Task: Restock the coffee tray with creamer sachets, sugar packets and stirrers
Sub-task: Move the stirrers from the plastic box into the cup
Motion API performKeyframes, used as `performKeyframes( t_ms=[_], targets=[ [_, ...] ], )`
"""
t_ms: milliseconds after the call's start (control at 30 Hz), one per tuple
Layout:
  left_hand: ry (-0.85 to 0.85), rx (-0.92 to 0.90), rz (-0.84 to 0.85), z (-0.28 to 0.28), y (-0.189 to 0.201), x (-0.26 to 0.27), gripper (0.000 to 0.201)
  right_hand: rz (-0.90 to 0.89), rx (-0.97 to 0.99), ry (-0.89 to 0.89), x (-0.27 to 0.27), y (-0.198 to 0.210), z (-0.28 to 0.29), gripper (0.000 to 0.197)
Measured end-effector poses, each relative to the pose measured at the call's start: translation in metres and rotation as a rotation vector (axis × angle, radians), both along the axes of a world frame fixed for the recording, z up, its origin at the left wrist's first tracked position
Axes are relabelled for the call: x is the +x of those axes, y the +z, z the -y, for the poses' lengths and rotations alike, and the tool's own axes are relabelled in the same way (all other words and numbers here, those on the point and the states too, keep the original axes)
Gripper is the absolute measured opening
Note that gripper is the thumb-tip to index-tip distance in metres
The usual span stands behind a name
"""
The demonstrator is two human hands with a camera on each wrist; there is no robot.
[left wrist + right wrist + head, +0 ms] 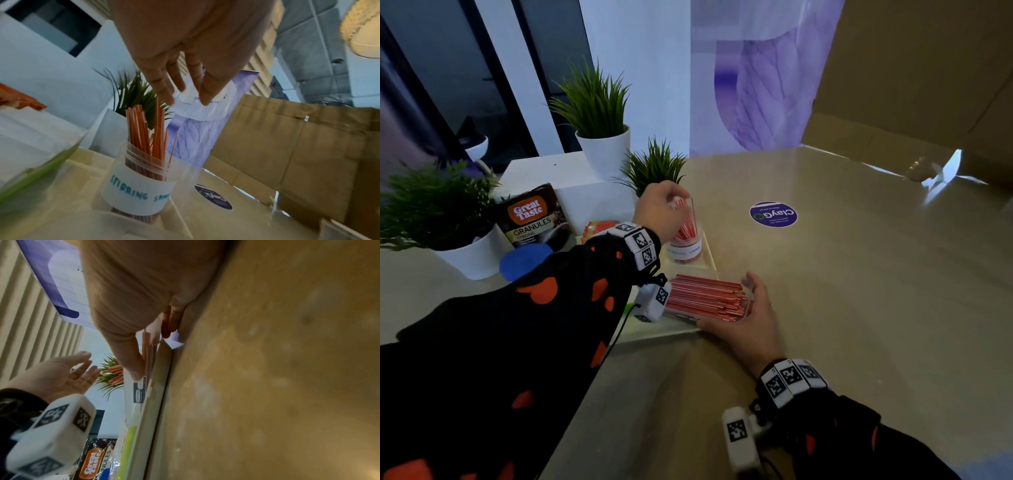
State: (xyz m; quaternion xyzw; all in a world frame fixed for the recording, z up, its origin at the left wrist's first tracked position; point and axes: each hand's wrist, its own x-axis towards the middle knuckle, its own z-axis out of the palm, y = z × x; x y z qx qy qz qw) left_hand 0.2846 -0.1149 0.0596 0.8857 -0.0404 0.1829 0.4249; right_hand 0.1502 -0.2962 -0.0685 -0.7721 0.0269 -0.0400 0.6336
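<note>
A clear jar (685,248) labelled "STIRRING" (139,194) stands at the far end of the white tray (671,330) and holds upright red stirrers (146,133). My left hand (664,209) hovers just above their tips with its fingers (170,84) relaxed and nothing in them. Nearer me, a clear box of red stirrers (702,298) lies on its side on the tray. My right hand (743,308) grips the box's right end, thumb (133,366) on the near side and fingers round the far side.
A Great Taste granules pouch (534,219), a blue lid (524,262) and orange sachets (599,228) sit left of the tray. Three potted plants (599,137) stand behind. A green-edged container (41,170) lies beside the jar. A purple sticker (773,214) marks the counter; cardboard (911,102) rises at the right.
</note>
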Motion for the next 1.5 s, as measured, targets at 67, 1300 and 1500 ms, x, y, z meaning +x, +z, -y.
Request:
performKeyframes(
  t_ms=[67,1300,1500],
  targets=[
    [-0.206,0.049,-0.098,0.005,-0.002,-0.013,0.013,0.003,-0.005,-0.004,0.001,-0.001,0.001,0.135],
    [-0.258,0.143,-0.235,0.003,0.0,-0.012,0.016,0.009,0.007,-0.013,0.008,-0.011,-0.002,0.139],
    [0.028,-0.232,-0.096,-0.008,0.002,0.02,0.01,-0.001,0.011,-0.001,0.006,-0.008,0.0,0.135]
  ],
)
